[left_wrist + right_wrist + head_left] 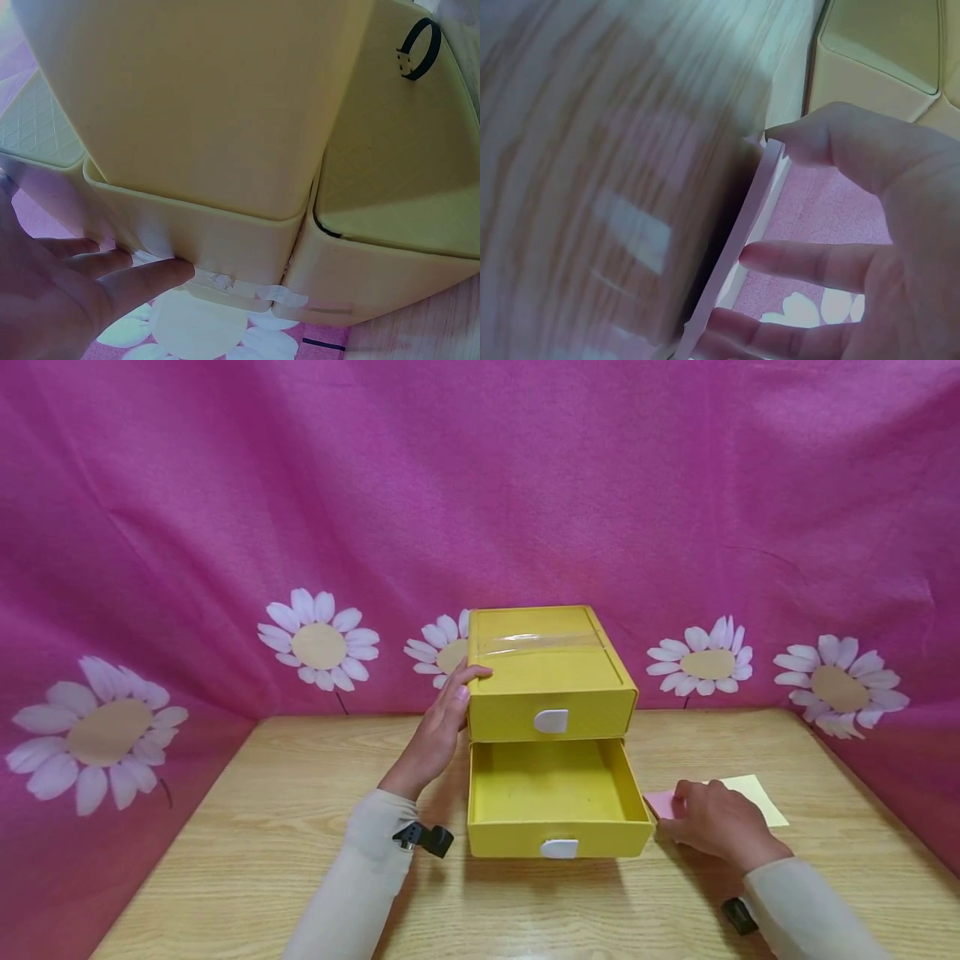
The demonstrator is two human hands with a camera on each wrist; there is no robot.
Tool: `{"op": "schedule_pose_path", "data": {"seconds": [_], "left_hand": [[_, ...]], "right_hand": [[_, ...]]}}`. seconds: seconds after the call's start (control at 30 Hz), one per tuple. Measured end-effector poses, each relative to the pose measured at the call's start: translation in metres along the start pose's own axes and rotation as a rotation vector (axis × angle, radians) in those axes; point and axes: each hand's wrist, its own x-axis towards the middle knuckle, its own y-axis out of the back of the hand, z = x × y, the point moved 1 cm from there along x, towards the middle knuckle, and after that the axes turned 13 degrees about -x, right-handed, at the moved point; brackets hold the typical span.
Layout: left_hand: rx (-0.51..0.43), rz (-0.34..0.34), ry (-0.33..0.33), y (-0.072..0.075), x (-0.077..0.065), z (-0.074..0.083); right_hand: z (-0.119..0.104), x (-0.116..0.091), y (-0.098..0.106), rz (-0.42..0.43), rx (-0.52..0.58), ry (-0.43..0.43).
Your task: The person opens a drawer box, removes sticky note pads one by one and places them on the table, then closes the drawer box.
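Observation:
A yellow two-drawer box (540, 652) stands on the table, its lower drawer (555, 839) pulled out with nothing inside. My left hand (435, 739) rests against the left side of the box, fingers fairly straight, one fingertip over the top edge; the left wrist view shows the fingers (150, 281) along the box wall. To the right of the drawer, my right hand (716, 822) holds a thin pink sticky-note pad (662, 804). In the right wrist view the pad (739, 236) stands edge-on between thumb and fingers. A pale yellow sticky note (761, 797) shows beyond that hand.
A strip of clear tape (540, 643) crosses the top of the box. Both drawers carry white tabs (551, 721). Behind the wooden table (285, 827) hangs a pink cloth (480, 485) with white daisies, which also closes in both sides.

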Motion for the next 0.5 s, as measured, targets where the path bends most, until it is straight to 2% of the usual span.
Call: {"op": "schedule_pose_path", "data": {"seconds": [0.2, 0.5], "left_hand": [[-0.006, 0.0, 0.003, -0.0009, -0.0008, 0.0013], [-0.004, -0.001, 0.016, -0.0006, -0.0008, 0.002]], "right_hand": [[-0.0014, 0.0003, -0.0015, 0.042, -0.028, -0.007], [-0.0017, 0.0005, -0.0028, 0.043, -0.024, -0.023]]}}
